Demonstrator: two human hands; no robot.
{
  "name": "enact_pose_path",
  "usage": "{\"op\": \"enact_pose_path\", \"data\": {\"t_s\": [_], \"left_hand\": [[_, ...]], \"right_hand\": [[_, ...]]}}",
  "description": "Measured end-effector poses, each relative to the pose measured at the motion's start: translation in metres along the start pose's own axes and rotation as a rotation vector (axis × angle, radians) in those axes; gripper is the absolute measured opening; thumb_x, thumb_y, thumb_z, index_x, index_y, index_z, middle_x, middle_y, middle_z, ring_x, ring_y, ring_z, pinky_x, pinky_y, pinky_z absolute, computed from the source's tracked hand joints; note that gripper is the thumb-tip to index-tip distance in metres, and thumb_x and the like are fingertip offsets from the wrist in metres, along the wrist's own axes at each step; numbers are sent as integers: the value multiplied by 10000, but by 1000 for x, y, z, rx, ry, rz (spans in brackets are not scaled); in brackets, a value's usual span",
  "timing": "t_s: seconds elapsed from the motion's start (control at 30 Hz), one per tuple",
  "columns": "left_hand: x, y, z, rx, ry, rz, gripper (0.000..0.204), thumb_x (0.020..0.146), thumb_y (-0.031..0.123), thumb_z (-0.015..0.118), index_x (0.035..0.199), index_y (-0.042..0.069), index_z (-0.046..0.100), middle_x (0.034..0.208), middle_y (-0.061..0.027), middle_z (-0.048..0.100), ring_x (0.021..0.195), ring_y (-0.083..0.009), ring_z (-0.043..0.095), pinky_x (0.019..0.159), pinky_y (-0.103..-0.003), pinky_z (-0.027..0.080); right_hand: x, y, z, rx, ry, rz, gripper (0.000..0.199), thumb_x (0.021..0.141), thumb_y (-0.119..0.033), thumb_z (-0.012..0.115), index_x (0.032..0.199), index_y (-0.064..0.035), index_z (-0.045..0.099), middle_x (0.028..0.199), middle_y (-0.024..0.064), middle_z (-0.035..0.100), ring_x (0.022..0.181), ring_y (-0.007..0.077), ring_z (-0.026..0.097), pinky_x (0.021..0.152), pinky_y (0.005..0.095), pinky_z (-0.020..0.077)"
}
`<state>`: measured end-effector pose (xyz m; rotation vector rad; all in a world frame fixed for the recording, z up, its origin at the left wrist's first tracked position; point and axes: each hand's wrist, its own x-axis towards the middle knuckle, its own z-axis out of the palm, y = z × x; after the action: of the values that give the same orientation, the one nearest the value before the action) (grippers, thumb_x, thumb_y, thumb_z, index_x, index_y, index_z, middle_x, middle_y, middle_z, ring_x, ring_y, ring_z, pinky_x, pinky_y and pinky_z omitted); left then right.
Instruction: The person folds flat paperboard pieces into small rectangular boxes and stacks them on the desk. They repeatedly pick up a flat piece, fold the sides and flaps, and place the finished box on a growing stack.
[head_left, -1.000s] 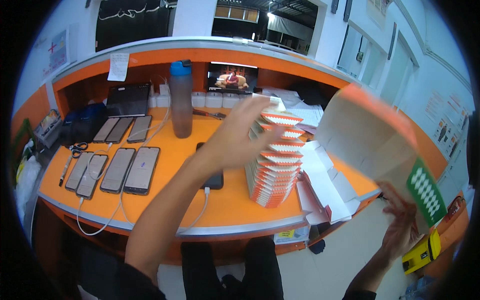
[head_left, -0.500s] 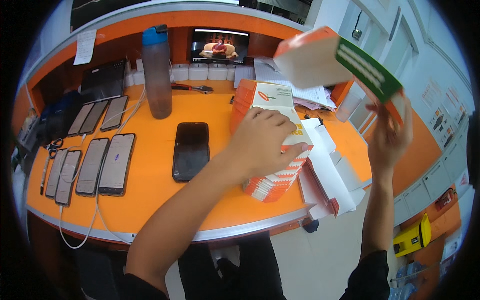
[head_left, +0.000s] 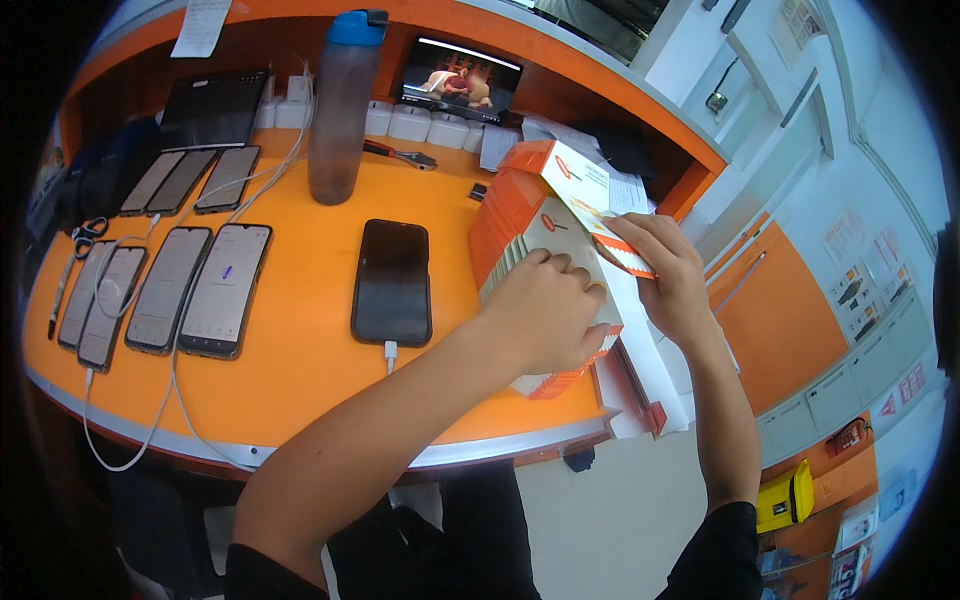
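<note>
A thick stack of orange-and-white folded cards (head_left: 497, 215) stands on the orange desk at centre right. Across its near part lies my left hand (head_left: 548, 308), its fingers curled down against the cards. My right hand (head_left: 668, 275) is closed on the near right edge of one folded card (head_left: 578, 183), which is tilted over the stack's far end. My right thumb is mostly hidden. To the left of my left hand is a black phone (head_left: 391, 280), with a white cable plug at its lower edge.
Several phones (head_left: 226, 290) with white cables lie at the left. A tall bottle (head_left: 338, 125) with a blue lid stands behind. Pliers (head_left: 400, 154), a lit screen (head_left: 460, 80) and white adapters (head_left: 410, 124) are at the back. White opened packaging (head_left: 655, 375) lies right of the stack.
My right hand has come down and left, from holding a green-and-white card in the air to holding a card at the stack. My left hand stays on the stack. The view has shifted.
</note>
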<state>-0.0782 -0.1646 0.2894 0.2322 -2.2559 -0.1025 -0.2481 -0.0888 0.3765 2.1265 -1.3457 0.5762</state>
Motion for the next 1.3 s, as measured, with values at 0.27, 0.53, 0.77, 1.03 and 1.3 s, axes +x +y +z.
{"op": "enact_pose_path", "data": {"t_s": [0.27,0.53,0.77,1.03,1.3], "left_hand": [[-1,-1,4,-4,102,51,289,771,305,739,885,39,725,890,-154,725,832,-314,700,791,-405,549],[-1,-2,6,11,106,53,307,786,322,721,898,37,729,899,-154,728,867,-300,708,796,-403,549],[1,-1,3,22,52,32,340,814,355,696,925,35,729,916,-155,724,889,-302,701,793,-413,543],[0,-1,3,15,60,33,336,815,355,694,914,36,727,896,-157,717,878,-310,695,794,-419,537],[-1,-2,9,2,167,45,297,801,332,714,870,44,726,874,-149,728,839,-307,708,760,-408,551]], "right_hand": [[-11,2,8,41,82,-34,550,698,147,619,1208,-48,680,1159,160,682,1072,340,642,883,407,515],[-6,2,25,18,235,38,629,673,210,539,1236,-45,658,1242,168,665,1172,356,621,971,426,491],[11,16,43,380,379,368,540,808,188,511,1255,-74,662,1193,177,694,1081,259,688,908,357,534],[38,26,39,205,420,239,542,792,167,520,1240,-95,676,1249,140,682,1162,294,655,982,357,501],[-14,-15,6,8,91,35,512,738,144,596,1200,-56,694,1236,173,675,1242,344,600,1026,403,472]]}}
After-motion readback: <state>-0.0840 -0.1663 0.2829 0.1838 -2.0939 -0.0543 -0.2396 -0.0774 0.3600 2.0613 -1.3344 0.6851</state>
